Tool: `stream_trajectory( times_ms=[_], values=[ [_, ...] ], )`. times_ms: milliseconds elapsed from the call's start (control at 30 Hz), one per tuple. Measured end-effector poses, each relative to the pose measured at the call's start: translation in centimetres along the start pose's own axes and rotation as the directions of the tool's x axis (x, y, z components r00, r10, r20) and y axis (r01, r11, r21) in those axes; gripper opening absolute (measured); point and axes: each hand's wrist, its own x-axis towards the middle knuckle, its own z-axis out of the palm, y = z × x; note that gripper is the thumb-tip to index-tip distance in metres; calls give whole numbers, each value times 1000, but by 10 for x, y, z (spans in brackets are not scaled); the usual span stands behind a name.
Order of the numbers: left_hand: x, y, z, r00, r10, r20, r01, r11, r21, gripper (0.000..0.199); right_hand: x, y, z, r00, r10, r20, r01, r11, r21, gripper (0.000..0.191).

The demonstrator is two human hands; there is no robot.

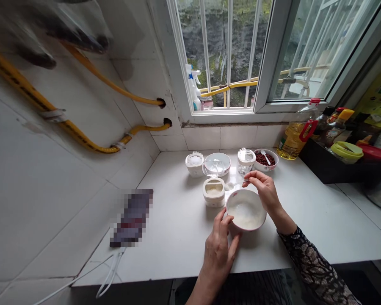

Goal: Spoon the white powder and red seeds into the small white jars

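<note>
a: where is the bowl, and what steadies it?

b: the white bowl (241, 196) sits upright towards the front of the white counter (171, 237). the left hand (218, 242) is loosely curled around its left side, fingers at the rim, thumb low on the outer wall, probably to stop it sliding.

a: and the right hand?

b: the right hand (263, 188) is closed in a pinch on the handle of a small pale spoon (230, 186), just beyond the bowl's far rim; such a light grip likely makes the tip easy to aim. the spoon's head is beside a cream canister (213, 203), seemingly placed for a short reach.

a: how does the bowl look?

b: round and glossy, with a small reddish motif inside. something whitish covers its bottom; powder or liquid, i cannot tell.
</note>
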Motion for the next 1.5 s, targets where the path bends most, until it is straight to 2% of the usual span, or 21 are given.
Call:
stream_trajectory(
  times_ms=[67,100,133,200,267,300,333,367,500,600,733,833,900,1033,1167,1400,1500],
  values=[
    [0,0,0,1000,6,0,-6,1000,-3,36,-3,-3,8,985,-172,0,171,983,-62,15],
    [0,0,0,1000,8,1,-8,1000,-4,36,-5,-3,11,962,-274,16,274,954,-119,14],
    [0,-1,0,1000,9,2,-9,1000,-5,37,-7,-3,15,922,-383,59,387,902,-189,13],
    [0,-1,1,1000,13,2,-13,1000,-7,38,-9,-2,19,794,-565,223,607,730,-315,17],
    [0,-1,1,1000,13,0,-13,1000,-6,38,-11,0,21,668,-635,389,744,558,-368,22],
    [0,-1,1,1000,12,-2,-12,1000,-5,37,-11,0,20,641,-637,428,767,519,-377,24],
    [0,-1,1,1000,9,-3,-9,1000,-4,36,-11,-1,18,647,-632,426,762,517,-390,25],
    [0,0,1,1000,5,-3,-5,1000,-4,36,-12,-2,15,677,-623,391,734,542,-408,24],
    [0,1,0,1000,-4,2,4,1000,0,36,-12,-3,-1,833,-515,202,542,684,-488,21],
    [0,1,-1,1000,1,-8,-1,1000,-1,35,-11,4,-9,889,-403,217,453,704,-546,19],
    [1,2,-2,1000,10,-9,-10,1000,-4,35,-11,15,-6,894,-277,352,441,678,-588,19],
    [2,3,-3,1000,9,-2,-9,1000,-3,35,-13,17,-2,881,-212,422,429,734,-526,22],
    [2,3,-3,1000,5,1,-5,1000,-9,36,-13,15,-2,898,-191,396,381,786,-486,23],
    [2,4,-3,1000,-9,6,9,1000,-26,37,-12,9,-6,957,-157,243,257,848,-464,21],
    [1,3,-3,1000,-12,6,12,1000,-21,37,-9,7,-9,979,-104,175,170,887,-429,19],
    [0,1,2,1000,-8,1,8,1000,0,39,-8,9,-11,979,-106,173,174,879,-444,19],
    [1,1,-2,999,18,26,-18,1000,24,44,-7,8,-11,978,-128,162,190,865,-465,19]
  ],
)
